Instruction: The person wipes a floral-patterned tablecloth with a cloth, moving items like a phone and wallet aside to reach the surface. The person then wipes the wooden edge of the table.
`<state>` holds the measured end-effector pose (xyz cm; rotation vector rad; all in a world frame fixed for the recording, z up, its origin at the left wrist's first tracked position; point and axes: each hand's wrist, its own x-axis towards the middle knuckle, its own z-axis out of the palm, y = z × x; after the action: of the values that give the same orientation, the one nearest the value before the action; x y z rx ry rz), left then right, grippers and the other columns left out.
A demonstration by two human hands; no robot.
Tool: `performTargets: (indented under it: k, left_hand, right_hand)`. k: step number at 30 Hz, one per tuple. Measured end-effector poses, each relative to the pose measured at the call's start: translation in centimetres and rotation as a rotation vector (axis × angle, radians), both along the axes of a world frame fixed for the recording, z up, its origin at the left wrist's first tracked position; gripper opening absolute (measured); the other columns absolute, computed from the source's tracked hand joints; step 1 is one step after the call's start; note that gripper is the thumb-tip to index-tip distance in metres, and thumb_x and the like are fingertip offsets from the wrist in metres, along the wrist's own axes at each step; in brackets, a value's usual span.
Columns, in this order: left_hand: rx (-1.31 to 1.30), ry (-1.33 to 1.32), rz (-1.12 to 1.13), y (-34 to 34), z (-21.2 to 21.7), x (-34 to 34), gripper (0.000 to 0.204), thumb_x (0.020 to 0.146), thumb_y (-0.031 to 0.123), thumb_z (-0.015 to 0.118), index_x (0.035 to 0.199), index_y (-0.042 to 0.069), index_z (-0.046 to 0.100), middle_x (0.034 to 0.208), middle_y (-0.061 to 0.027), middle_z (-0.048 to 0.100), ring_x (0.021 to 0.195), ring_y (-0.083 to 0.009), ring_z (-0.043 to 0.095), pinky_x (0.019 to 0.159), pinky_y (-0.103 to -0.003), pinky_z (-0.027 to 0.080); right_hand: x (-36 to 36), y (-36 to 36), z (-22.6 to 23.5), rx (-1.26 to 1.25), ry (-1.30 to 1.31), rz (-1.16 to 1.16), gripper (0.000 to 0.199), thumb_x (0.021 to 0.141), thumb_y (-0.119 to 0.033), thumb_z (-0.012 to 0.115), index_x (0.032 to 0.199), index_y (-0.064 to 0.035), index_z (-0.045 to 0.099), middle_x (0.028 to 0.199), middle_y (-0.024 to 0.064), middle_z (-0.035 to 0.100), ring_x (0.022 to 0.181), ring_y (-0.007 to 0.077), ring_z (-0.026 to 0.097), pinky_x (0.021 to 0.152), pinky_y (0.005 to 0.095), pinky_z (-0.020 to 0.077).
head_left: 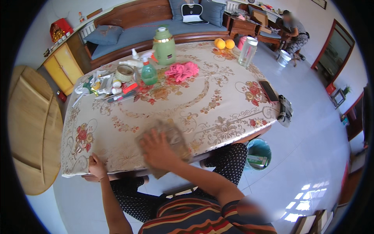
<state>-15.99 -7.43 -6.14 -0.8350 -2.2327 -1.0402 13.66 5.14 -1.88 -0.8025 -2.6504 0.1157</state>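
Here I saw the right hand (157, 150) spread on a brownish cloth (178, 139), likely for even pressure; left hand (97, 167) at the desk (255, 135) edge, grip unclear to me.

Blue cushion (104, 35) on sofa (134, 15), yellow cabinet (64, 69) nearby.

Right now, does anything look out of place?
The black-and-grey item beside the phone appears to jut past the right edge of the tablecloth, which looks precarious. The pink cloth lies bunched up. The brown cloth under the right hand seems to droop over the near edge.
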Motion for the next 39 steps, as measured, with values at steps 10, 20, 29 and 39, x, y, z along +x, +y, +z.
performTargets:
  k: [10, 20, 29, 39]
  left_hand:
    - [-0.121, 0.018, 0.015, -0.5, 0.3, -0.7, 0.036, 0.093, 0.027, 0.053, 0.066, 0.003, 0.054, 0.062, -0.0182, 0.057, 0.052, -0.0370, 0.054, 0.048, -0.045, 0.040]
    - [-0.032, -0.033, -0.063, -0.6, 0.5, 0.3, 0.035, 0.091, 0.022, 0.057, 0.062, 0.003, 0.051, 0.057, -0.0164, 0.053, 0.046, -0.0311, 0.048, 0.046, -0.041, 0.037]
    - [0.007, 0.023, -0.083, -0.6, 0.9, 0.7, 0.037, 0.090, 0.018, 0.058, 0.058, 0.004, 0.047, 0.055, -0.0147, 0.048, 0.043, -0.0270, 0.044, 0.044, -0.040, 0.033]
    - [-0.015, 0.039, -0.079, -0.3, 0.9, 0.9, 0.031, 0.087, 0.015, 0.060, 0.060, 0.005, 0.049, 0.055, -0.0127, 0.052, 0.046, -0.0312, 0.052, 0.043, -0.040, 0.039]
  right_hand:
    - [0.4, 3.9, -1.5, 0.029, 0.140, 0.102, 0.043, 0.088, -0.033, 0.051, 0.127, -0.0146, 0.052, 0.138, 0.0075, 0.046, 0.133, 0.0357, 0.033, 0.104, 0.0621, 0.0239]
    - [29.8, 21.6, -1.2, -0.032, -0.128, -1.083, 0.052, 0.093, -0.046, 0.043, 0.136, -0.0170, 0.047, 0.145, 0.0076, 0.041, 0.136, 0.0365, 0.030, 0.105, 0.0621, 0.0216]
    - [14.5, 26.3, -2.2, 0.010, -0.234, -1.055, 0.056, 0.093, -0.049, 0.037, 0.139, -0.0184, 0.042, 0.148, 0.0042, 0.036, 0.139, 0.0373, 0.023, 0.104, 0.0610, 0.0215]
    - [-16.9, 9.1, -1.5, 0.097, -0.011, 0.003, 0.053, 0.088, -0.039, 0.047, 0.131, -0.0085, 0.049, 0.141, 0.0141, 0.043, 0.134, 0.0410, 0.031, 0.103, 0.0640, 0.0233]
